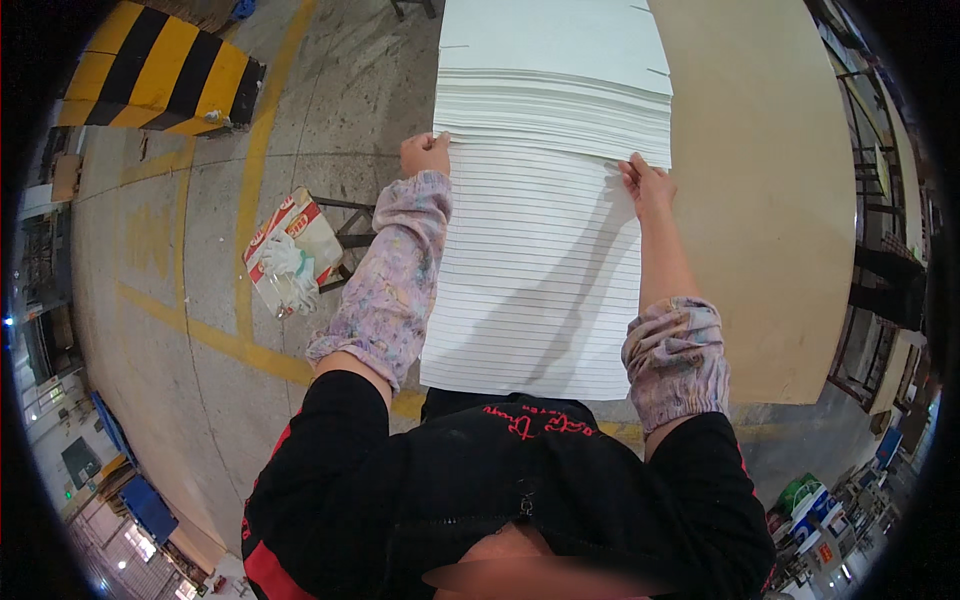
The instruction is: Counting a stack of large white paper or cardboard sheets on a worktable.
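In front of me lies a tall spread of large white paper sheets, the nearest one a ruled sheet [540, 290] with thin dark lines across it. Farther up, a band of staggered paper sheets [555, 108] overlaps the ruled one, their edges stepped like shingles. At the left end of the band's near edge, my left hand [426, 155] is closed with thumb and fingers pinching the paper. My right hand [650, 186] pinches the same edge near its right end. How many sheets are pinched cannot be made out. Shadows fall over the ruled sheet.
The paper rests on a wide tan board [765, 220] that extends to the right. Left of it, white gloves [287, 262] lie on a red-and-white carton piece [318, 240] over a dark-legged stool. A yellow-and-black striped block [160, 70] stands at the far left.
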A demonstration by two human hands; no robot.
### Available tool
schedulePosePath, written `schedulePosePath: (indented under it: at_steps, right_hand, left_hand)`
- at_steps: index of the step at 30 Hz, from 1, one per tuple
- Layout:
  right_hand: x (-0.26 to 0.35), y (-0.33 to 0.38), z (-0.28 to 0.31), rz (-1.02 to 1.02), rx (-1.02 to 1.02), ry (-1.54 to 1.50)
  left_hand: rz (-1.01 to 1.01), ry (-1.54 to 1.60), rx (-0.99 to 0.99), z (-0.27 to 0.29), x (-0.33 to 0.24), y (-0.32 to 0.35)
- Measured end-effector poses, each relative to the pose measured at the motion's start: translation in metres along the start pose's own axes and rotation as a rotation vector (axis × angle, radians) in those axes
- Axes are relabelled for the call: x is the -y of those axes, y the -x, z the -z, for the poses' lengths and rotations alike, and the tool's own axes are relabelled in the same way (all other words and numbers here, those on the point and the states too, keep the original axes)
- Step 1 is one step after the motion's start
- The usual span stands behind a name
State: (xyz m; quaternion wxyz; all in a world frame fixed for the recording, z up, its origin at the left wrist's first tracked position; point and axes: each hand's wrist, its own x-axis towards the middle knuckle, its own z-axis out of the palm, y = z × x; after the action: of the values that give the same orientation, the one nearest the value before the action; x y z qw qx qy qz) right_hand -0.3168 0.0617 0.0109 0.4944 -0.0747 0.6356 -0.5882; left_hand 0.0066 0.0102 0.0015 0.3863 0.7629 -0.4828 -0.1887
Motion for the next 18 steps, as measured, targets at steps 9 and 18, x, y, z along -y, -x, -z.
schedulePosePath:
  at_steps: [9,18]
  right_hand:
    - [-0.013,0.046,-0.006,-0.181,0.523,0.016]
    - [-0.028,0.09,-0.08,-0.278,0.805,-0.293]
  left_hand:
    - [0.008,0.154,0.165,-0.005,0.024,-0.017]
    - [0.015,0.167,0.066,0.002,0.001,-0.012]
